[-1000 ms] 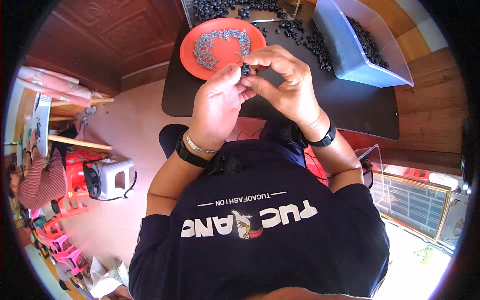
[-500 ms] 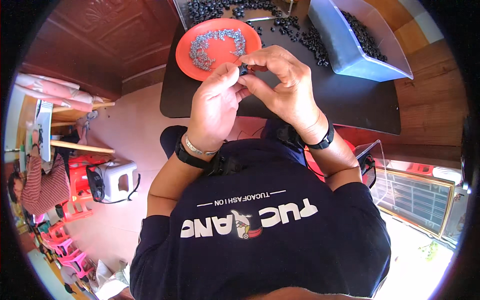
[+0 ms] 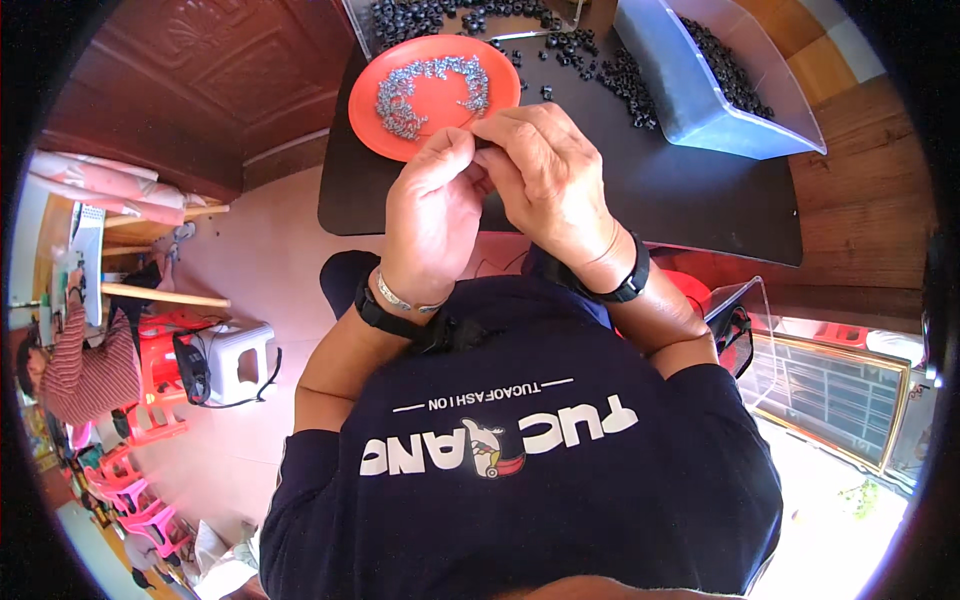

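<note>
A black table is seen at the top of the view, standing against a wood-panelled wall. On its right part a translucent bluish bin is set, with small black parts lying inside it. A round orange plate is placed at the table's left edge, and a heap of small silvery metal pieces is spread over it. Loose black parts are scattered between the plate and the bin. Just below the plate, over the table's near edge, the left hand and the right hand are held together, fingertips touching. The fingers of both hands are curled shut and pinched around a tiny dark piece, which is almost wholly hidden between them; what it is cannot be told.
</note>
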Available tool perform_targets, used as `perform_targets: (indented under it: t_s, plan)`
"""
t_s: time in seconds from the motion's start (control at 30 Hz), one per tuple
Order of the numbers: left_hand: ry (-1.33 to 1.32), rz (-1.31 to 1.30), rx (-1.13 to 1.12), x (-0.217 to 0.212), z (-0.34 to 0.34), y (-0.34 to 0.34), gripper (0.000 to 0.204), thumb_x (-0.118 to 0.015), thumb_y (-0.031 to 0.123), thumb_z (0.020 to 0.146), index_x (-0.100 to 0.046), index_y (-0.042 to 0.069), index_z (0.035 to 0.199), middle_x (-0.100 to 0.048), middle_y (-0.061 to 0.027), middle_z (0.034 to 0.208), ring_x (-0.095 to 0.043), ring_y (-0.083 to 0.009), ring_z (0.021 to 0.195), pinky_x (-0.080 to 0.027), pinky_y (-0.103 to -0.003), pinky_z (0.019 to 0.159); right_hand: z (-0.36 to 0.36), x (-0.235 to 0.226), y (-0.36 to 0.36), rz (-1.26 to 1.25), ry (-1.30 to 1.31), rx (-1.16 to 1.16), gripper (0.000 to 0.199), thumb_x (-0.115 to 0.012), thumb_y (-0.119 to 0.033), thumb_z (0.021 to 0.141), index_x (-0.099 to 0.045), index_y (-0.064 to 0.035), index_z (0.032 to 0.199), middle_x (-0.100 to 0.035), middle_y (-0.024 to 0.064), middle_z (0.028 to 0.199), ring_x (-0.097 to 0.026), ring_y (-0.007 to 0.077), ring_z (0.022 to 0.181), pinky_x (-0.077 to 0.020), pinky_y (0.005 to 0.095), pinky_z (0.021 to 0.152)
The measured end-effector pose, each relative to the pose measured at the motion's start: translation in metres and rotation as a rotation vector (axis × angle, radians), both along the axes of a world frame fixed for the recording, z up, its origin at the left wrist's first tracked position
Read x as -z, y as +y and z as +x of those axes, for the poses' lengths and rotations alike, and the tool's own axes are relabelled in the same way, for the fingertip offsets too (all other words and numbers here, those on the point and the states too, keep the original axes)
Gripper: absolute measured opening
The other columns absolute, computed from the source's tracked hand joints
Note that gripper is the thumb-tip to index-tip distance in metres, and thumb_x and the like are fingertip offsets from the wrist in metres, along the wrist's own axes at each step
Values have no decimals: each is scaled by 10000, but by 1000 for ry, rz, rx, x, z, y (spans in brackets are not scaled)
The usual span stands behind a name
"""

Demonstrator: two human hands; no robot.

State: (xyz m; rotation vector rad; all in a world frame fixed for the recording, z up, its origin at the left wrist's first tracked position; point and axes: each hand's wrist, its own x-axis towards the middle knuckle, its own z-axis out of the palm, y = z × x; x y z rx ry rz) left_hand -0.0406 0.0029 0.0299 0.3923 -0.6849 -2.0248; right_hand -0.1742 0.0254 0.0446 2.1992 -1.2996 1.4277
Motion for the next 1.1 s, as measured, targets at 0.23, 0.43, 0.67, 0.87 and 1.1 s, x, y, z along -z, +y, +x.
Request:
perform_targets:
  t_s: [0.23,0.43,0.67,0.87,1.1]
  plan:
    - [17,45,0,16,-1,-3,155,-463,171,957,-575,66,978,-585,-16,953,-529,-124,902,-403,-311,851,-7,23,-6,71,-90,-54,267,-698,-78,730,-617,-58,983,-646,91,892,-629,271,808,-525,339,747]
    - [51,37,31,25,4,-7,180,-485,203,952,-595,76,1016,-600,-24,987,-533,-119,921,-405,-325,869,-9,17,-1,403,-472,-248,500,-774,-7,674,-606,-72,1141,-664,31,963,-618,159,871,-505,293,759]
    - [-2,64,37,21,0,-7,219,-462,231,963,-582,74,1057,-598,-37,1013,-542,-139,972,-410,-335,883,-9,11,-5,159,-57,-66,314,-745,-43,684,-647,-64,981,-667,92,930,-647,266,860,-528,348,746]
    - [-80,8,87,24,19,-9,273,-429,270,967,-567,46,1040,-602,-61,971,-581,-190,933,-425,-325,855,-47,-28,-7,-40,90,181,278,-766,-86,700,-666,-71,959,-664,88,911,-642,253,828,-523,351,729]
    - [-90,16,77,30,24,-16,251,-432,264,958,-558,49,982,-599,-72,951,-591,-207,895,-431,-326,826,-106,-101,-8,-247,81,687,255,-649,37,744,-646,25,999,-634,153,1041,-616,285,902,-505,328,748]
